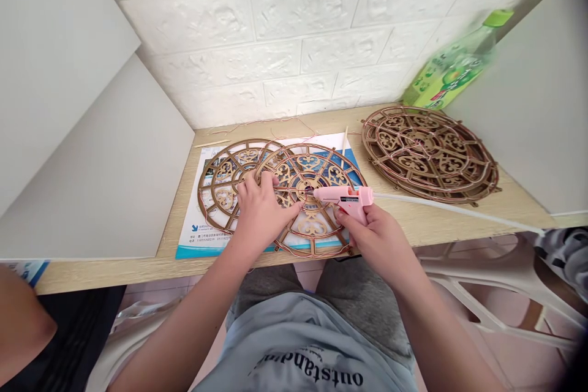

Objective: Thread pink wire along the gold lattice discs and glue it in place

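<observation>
while a blue-grey shirt [294, 343] filled the near edge, the items beyond were ranged thus. right hand [376, 233]: fingers were wrapped around a pink glue gun [342, 197]; a white stick [441, 204] ran from its rear, its nozzle at the front disc's [301, 185] hub. left hand [260, 208]: fingers lay bent over the discs; whether they gripped could not be told. front disc: overlapped the rear disc [225, 170], above paper [202, 251]. disc stack [420, 144]: sat to the right on the table [519, 215]. green bottle [450, 76]: stood behind the stack, near the white wall [275, 61].
</observation>
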The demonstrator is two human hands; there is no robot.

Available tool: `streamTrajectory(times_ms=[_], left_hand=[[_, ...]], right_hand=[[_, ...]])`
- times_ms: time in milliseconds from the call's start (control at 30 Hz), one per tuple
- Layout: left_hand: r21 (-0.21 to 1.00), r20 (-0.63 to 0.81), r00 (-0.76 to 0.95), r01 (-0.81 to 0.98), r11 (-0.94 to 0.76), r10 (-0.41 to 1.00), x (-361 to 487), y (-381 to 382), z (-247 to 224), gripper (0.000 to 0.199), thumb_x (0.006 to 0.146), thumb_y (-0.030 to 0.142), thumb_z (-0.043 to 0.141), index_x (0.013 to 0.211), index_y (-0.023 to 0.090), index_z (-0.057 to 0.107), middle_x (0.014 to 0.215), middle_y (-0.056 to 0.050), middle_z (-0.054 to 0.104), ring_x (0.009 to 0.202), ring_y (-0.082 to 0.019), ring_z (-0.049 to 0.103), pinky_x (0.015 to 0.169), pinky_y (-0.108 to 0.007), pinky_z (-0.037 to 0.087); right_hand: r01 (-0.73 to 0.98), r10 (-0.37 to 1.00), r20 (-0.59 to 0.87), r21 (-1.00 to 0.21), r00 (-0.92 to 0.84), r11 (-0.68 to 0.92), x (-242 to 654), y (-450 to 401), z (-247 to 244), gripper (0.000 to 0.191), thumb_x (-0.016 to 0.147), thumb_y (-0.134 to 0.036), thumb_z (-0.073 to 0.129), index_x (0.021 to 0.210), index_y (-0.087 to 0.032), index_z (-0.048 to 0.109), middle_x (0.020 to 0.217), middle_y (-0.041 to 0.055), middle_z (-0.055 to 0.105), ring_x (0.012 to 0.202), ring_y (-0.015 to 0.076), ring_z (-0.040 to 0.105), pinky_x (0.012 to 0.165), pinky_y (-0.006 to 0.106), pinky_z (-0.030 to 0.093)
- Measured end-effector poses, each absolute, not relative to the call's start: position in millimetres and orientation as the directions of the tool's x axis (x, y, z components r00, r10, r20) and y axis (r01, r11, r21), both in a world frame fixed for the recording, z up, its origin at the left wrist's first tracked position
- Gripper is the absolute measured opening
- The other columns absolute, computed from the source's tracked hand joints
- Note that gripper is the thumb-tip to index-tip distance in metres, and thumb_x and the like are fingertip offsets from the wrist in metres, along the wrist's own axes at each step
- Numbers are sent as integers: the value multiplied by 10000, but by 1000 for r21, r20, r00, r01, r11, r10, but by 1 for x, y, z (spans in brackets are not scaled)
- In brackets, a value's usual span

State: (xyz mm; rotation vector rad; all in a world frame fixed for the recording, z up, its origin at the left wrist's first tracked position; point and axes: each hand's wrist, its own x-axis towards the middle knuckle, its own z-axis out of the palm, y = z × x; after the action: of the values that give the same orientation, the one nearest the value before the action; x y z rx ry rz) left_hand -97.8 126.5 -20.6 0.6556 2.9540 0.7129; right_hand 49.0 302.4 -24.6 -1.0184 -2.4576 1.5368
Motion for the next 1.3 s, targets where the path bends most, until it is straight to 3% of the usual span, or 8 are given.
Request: streamTrajectory(times_ms=[367, 667, 1300], left_hand=[[451, 56, -911, 388, 804, 409, -98, 126, -21, 607, 796, 460, 930, 1197, 199, 555, 1474, -156, 469, 1443, -380, 423, 1251, -512, 363], [455, 59, -909, 392, 799, 412, -98, 126, -21, 603, 796, 463, 931, 1184, 200, 551, 1448, -156, 481, 1431, -383, 435, 1244, -528, 370], [463, 108, -900, 422, 779, 423, -99, 125, -25, 586, 785, 446, 926, 1152, 215, 532, 1409, -148, 489, 1418, -378, 437, 1225, -528, 377]], right_hand=[[449, 520, -271, -856, -810, 255, 49, 302, -24, 449, 884, -654, 644, 873, -206, 648, 588, 12, 572, 580, 205, 530, 620, 333, 415], [483, 569, -275, -838, -775, 254, 48, 302, -24, 472, 872, -667, 648, 846, -196, 658, 590, 18, 584, 576, 196, 508, 627, 335, 389], [491, 553, -272, -820, -787, 295, 48, 302, -22, 460, 903, -647, 627, 923, -191, 678, 610, 34, 603, 641, 241, 585, 672, 354, 446]])
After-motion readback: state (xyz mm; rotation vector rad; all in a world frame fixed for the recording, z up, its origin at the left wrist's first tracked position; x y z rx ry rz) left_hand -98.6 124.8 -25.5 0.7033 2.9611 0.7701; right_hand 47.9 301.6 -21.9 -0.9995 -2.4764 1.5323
